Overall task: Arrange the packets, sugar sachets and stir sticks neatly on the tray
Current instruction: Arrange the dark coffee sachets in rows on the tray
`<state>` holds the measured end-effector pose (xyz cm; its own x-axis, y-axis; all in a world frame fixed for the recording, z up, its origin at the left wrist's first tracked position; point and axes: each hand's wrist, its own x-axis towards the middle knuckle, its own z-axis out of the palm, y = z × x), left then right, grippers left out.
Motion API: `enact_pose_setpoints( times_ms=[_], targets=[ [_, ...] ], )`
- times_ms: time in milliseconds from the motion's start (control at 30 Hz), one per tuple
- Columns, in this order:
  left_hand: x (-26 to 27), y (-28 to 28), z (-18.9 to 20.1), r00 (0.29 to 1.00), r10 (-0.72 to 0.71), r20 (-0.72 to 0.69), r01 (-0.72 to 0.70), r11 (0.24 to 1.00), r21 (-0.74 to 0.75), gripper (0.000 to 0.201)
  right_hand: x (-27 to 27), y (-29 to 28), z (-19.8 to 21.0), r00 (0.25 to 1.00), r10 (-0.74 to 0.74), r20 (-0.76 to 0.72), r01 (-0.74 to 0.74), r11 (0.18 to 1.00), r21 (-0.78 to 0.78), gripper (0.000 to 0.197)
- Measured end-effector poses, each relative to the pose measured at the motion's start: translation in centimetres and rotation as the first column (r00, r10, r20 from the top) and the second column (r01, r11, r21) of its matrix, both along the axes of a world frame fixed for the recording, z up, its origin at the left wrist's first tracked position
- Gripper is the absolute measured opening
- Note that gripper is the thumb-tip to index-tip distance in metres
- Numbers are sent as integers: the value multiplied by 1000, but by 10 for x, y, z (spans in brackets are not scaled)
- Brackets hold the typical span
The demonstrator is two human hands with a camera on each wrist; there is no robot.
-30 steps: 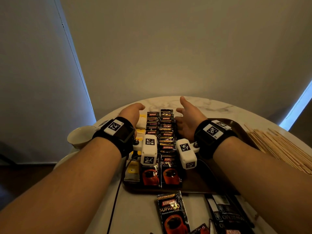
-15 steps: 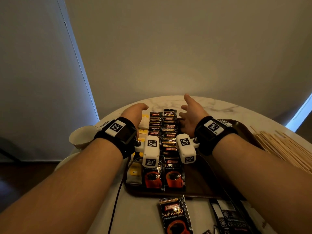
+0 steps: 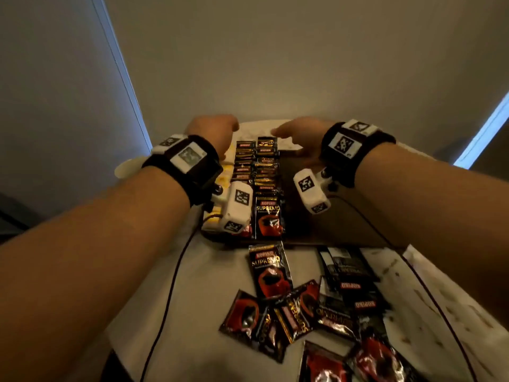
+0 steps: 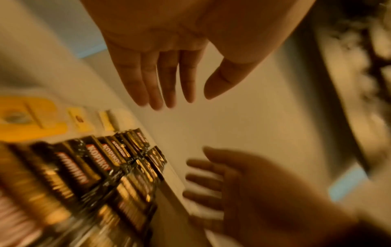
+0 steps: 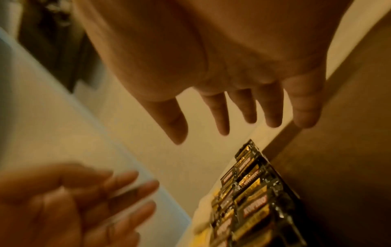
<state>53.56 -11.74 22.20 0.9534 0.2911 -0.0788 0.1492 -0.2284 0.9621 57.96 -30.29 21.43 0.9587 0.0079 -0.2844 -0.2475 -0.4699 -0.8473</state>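
Grip: neither hand held anything; the left hand point(image 4: 160, 55) and right hand point(image 5: 222, 66) both hovered with fingers straight and slack, one on each side of the far end of the packet rows, touching nothing that the views showed.
Table point(image 3: 209, 285): pale round top; it bore the tray at the far side and loose goods nearer the person.
Tray point(image 3: 325, 227): dark, with its right part bare.
Rows point(image 3: 256, 172): two neat overlapped rows of dark coffee packets ran front to back on the tray's left half, just beside each other.
Sachets point(image 4: 31, 117): yellow and white ones lay in a line along the left of the rows; whether all sat on the tray could not be told.
Loose packets point(image 3: 303, 307): a jumbled heap of dark red ones lay on the table off the tray, with one more point(image 3: 270, 268) straight and close to the tray's near edge.
Sticks: none showed in these views.
Cup point(image 3: 126, 169): pale, partly hidden behind the left wrist.
Progress: judged perhaps halfway; rows and sachets looked placed, while the heap awaited sorting and the sticks were nowhere on the tray's visible part.
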Motion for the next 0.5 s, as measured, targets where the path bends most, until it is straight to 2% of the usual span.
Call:
enact_pose_setpoints(
  times_ms=[67,133,200,267,333,400,500],
  targets=[
    [-28,-12,6,995,-94,36,88,986,145,19,-25,3,12,986,149,81,-126,965,-232,47],
    [-62,-23,5,980,-195,47,164,914,372,17,-53,3,21,949,301,90,-237,873,-426,38],
    [-104,-28,1,963,-269,5,228,826,515,17,-86,3,24,905,425,25,-341,757,-557,32],
    [-142,-29,-6,924,-360,-128,362,719,593,14,-116,1,21,849,520,-91,-442,606,-661,29],
    [-173,-26,-16,847,-442,-294,525,612,591,28,-146,-4,17,789,576,-216,-539,478,-694,29],
    [-197,-25,-23,797,-467,-383,599,531,599,52,-173,-13,13,728,609,-315,-624,400,-672,43],
    [-224,-27,-31,743,-494,-451,665,475,576,84,-204,-29,9,675,601,-429,-683,286,-672,69]
  ],
)
